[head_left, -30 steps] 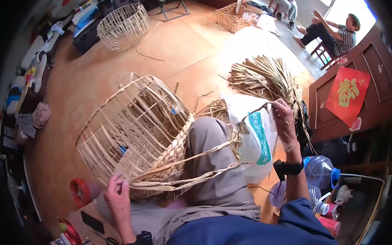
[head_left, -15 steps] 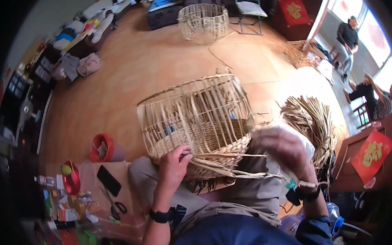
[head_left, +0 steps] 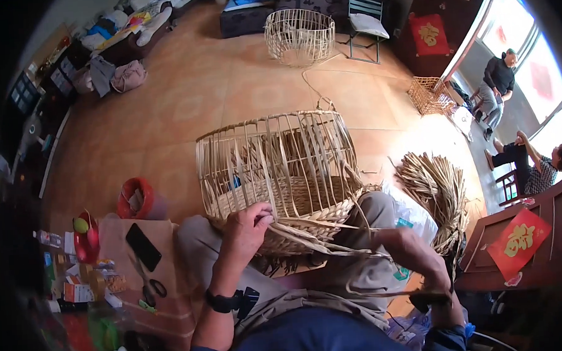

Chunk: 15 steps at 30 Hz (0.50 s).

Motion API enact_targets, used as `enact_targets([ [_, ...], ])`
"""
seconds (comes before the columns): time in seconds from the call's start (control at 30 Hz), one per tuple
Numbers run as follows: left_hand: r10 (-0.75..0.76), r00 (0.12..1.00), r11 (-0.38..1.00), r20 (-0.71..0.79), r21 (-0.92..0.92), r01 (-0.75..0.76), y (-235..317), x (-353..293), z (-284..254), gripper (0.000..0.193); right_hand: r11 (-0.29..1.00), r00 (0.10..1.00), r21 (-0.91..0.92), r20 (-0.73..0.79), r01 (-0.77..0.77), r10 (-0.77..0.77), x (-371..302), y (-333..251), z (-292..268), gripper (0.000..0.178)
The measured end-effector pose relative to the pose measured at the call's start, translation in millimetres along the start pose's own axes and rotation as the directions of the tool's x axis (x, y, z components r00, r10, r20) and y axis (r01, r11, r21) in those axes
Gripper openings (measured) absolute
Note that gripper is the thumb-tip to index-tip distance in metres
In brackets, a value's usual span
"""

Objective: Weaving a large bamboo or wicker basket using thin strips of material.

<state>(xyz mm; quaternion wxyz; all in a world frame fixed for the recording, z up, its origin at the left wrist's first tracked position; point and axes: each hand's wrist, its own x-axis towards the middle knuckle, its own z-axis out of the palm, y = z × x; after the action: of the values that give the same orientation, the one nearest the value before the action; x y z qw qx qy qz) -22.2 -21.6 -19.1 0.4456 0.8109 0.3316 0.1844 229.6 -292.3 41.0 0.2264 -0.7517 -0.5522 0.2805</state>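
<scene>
A half-woven straw basket (head_left: 281,188) lies tilted across my lap, with bare upright stakes above a tightly plaited lower band. My left hand (head_left: 244,232) is closed in a pinch on the straw strands at the edge of the plaited band. From there several loose strands (head_left: 325,246) stretch right, toward my other hand. My right hand (head_left: 404,245) is curled over my right thigh, closed on a straw strand that bends near its fingers; its fingertips are partly hidden. Another length trails below that wrist.
A bundle of dry straw (head_left: 436,200) lies to the right beside a white plastic bag (head_left: 411,210). At my left are scissors (head_left: 149,285), a black phone (head_left: 143,247) and a red bin (head_left: 138,199). Another basket frame (head_left: 300,38) stands far off. Two people sit at the right.
My right hand, blurred and raised before, has come down and inward over my thigh. The left hand keeps its pinch at the basket. The view has shifted slightly.
</scene>
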Motion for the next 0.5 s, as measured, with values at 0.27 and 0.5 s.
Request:
enact_targets([
  [0.27,-0.059,0.998,0.996,0.026,-0.061,0.061,-0.3,0.0,1.0,0.023,0.932,0.852,0.265,-0.397,-0.249,0.341,132.1,50.3,35.1,0.056],
  [0.5,-0.032,0.999,0.999,0.036,-0.023,0.033,4.7,5.1,2.6,0.024,0.921,0.682,0.388,-0.662,-0.044,0.312,163.0,97.7,70.9,0.039],
])
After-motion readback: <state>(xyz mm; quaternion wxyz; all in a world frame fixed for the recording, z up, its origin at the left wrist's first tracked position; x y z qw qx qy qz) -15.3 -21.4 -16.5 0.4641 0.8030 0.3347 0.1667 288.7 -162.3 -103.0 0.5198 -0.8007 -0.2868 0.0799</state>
